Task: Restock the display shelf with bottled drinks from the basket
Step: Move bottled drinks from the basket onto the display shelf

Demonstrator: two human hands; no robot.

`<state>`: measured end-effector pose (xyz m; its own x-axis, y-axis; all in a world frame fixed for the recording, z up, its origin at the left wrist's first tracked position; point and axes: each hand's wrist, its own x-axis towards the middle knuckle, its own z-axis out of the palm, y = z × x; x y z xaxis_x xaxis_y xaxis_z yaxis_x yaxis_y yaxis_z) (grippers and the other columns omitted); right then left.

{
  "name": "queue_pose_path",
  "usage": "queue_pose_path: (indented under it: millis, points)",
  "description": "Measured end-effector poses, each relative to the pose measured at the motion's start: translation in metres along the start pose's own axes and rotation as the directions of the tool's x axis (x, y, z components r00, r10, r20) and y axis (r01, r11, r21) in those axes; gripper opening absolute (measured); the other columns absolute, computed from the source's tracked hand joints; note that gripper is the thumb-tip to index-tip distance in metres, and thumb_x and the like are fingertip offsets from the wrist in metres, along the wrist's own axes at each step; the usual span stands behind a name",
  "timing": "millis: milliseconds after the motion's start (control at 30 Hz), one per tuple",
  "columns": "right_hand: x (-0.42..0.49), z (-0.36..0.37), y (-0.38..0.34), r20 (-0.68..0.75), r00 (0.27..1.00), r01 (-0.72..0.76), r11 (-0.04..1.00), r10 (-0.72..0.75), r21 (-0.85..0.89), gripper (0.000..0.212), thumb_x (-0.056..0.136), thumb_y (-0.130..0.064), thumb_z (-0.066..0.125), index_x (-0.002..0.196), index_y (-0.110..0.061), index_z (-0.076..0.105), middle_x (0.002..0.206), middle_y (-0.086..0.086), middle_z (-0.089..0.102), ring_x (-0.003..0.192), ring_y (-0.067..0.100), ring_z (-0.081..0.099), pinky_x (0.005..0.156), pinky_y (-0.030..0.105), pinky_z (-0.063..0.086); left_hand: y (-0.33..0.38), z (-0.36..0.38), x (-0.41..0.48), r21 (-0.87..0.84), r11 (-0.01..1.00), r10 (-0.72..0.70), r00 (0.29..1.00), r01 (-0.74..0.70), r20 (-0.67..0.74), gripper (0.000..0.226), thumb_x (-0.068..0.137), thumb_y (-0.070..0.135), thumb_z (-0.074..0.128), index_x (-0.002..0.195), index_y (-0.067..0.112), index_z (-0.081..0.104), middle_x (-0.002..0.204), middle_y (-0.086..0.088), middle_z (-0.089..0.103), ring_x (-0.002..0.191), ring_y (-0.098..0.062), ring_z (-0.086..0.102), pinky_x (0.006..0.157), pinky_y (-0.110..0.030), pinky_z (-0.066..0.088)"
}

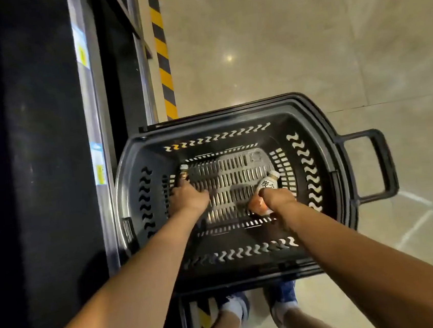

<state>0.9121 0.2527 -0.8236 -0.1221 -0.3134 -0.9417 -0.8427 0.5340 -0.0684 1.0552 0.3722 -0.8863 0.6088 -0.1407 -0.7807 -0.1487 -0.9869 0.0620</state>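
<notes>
- Two bottled drinks lie in the black basket [139,156], one in each of your hands. No others show on its slotted floor.
- L hand [188,197]: fingers curled round the small bottle [183,170] at the basket's left side; only cap & neck show past your knuckles.
- R hand [278,200]: wrapped round the white-labelled bottle [267,183], tilted, cap pointing away from you, nearer the right wall.
- Step in hand, prob.: lift both out. Hold mid-body, not the cap, & come straight up to clear the rim.
- Display shelf [48,154] is just left of the basket and too dark to see free slots, so check before placing.
- Count: 1 basket, 2 bottles, 2 price tags [97,163] on the shelf edge.
</notes>
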Motion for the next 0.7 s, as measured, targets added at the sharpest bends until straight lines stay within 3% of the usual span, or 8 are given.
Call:
queue_pose_path:
  millis: [133,200,267,300,400,500,567,700]
  points:
    - [0.126,0.042,0.012,-0.056,0.990,-0.123,0.983,0.131,0.134,0.047,0.089,-0.027,0.069,0.123,-0.003,0.046,0.076,0.009,0.049,0.065,0.019,0.052,0.059,0.028,0.042,-0.021,0.051,0.108,-0.167,0.972,-0.174,0.984,0.165,-0.038,0.073,0.085,0.043,0.068,0.141,0.009,0.036,0.141,-0.018,0.047,0.125,-0.039,0.050,0.098,-0.047,0.046]
    - [0.213,0.068,0.034,-0.048,0.986,-0.149,0.967,0.162,0.206,0.079,0.058,-0.047,0.088,0.116,-0.005,0.054,0.080,0.011,0.064,0.065,0.021,0.064,0.056,0.025,0.049,-0.029,0.076,0.146,-0.164,0.969,-0.198,0.979,0.187,-0.054,0.080,0.083,0.043,0.071,0.144,0.008,0.033,0.143,-0.019,0.043,0.127,-0.041,0.047,0.100,-0.049,0.044]
    - [0.286,0.088,0.053,-0.076,0.980,-0.160,0.956,0.184,0.248,0.112,0.014,-0.064,0.088,0.111,-0.017,0.057,0.093,0.014,0.069,0.076,0.032,0.070,0.066,0.041,0.059,-0.035,0.099,0.174,-0.135,0.972,-0.206,0.975,0.194,-0.083,0.082,0.080,0.046,0.072,0.142,0.005,0.036,0.141,-0.019,0.044,0.126,-0.039,0.048,0.100,-0.048,0.046]
    - [0.312,0.095,0.061,-0.040,0.986,-0.143,0.942,0.162,0.303,0.121,0.006,-0.067,0.085,0.113,-0.018,0.056,0.103,0.016,0.069,0.086,0.038,0.070,0.070,0.050,0.059,-0.036,0.108,0.183,-0.091,0.977,-0.204,0.972,0.194,-0.118,0.083,0.079,0.049,0.072,0.141,0.004,0.040,0.140,-0.019,0.046,0.126,-0.037,0.048,0.099,-0.047,0.046]
    - [0.359,0.104,0.082,-0.110,0.992,-0.017,0.935,0.059,0.355,0.113,0.037,-0.073,0.084,0.124,-0.009,0.052,0.115,0.013,0.066,0.101,0.040,0.067,0.076,0.053,0.059,-0.033,0.130,0.200,0.014,0.981,-0.186,0.952,0.195,-0.244,0.084,0.078,0.058,0.068,0.137,0.004,0.043,0.136,-0.019,0.048,0.126,-0.035,0.046,0.099,-0.046,0.045]
    - [0.330,0.107,0.066,-0.306,0.944,0.032,0.891,0.122,0.452,0.115,0.037,-0.081,0.079,0.126,-0.017,0.046,0.116,0.013,0.064,0.100,0.038,0.065,0.080,0.057,0.056,-0.030,0.144,0.211,-0.055,0.994,-0.105,0.952,0.093,-0.286,0.080,0.082,0.055,0.066,0.140,0.008,0.037,0.133,-0.020,0.051,0.123,-0.037,0.050,0.095,-0.045,0.045]
    - [0.319,0.105,0.058,-0.387,0.911,0.071,0.870,0.142,0.487,0.097,0.049,-0.067,0.084,0.123,-0.024,0.039,0.113,0.012,0.060,0.095,0.036,0.061,0.077,0.057,0.056,-0.023,0.148,0.212,-0.137,0.988,-0.102,0.968,0.071,-0.230,0.075,0.082,0.051,0.067,0.140,0.013,0.039,0.131,-0.018,0.053,0.120,-0.036,0.053,0.091,-0.041,0.047]
    - [0.259,0.086,0.044,-0.233,0.969,0.051,0.856,0.082,0.514,0.067,0.071,-0.046,0.081,0.123,-0.023,0.045,0.105,0.007,0.060,0.084,0.027,0.061,0.076,0.050,0.057,-0.011,0.141,0.193,-0.381,0.916,-0.175,0.979,0.123,-0.106,0.052,0.079,0.041,0.074,0.122,0.019,0.055,0.117,-0.006,0.063,0.106,-0.030,0.062,0.082,-0.033,0.049]
